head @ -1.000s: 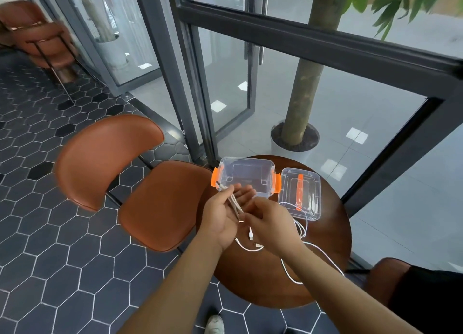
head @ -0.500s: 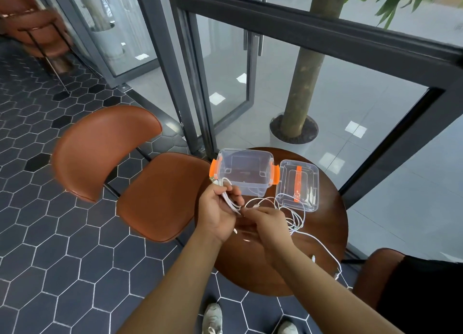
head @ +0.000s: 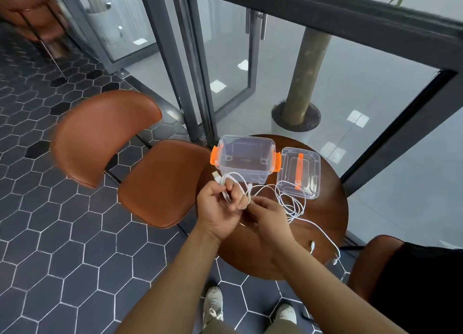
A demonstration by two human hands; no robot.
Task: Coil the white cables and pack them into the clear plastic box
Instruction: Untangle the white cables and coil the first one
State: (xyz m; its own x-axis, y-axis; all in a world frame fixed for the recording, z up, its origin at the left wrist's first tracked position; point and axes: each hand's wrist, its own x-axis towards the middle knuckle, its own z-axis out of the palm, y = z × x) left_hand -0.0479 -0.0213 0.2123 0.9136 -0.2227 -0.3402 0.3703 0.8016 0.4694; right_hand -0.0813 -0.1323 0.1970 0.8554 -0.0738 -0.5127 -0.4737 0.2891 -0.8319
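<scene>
Left hand (head: pixel 218 208) grips the looped cable (head: pixel 223 180) just before the open box (head: pixel 246 158). Right hand (head: pixel 266 214) pinches the same cable; slack trails across the table (head: pixel 323 203) beside the lid (head: pixel 299 172).

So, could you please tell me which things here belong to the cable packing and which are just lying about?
Job: thin white cable gripped by left hand and right hand; open clear plastic box with orange latches; its clear lid.
Lying about: brown leather chair; potted tree trunk.
</scene>
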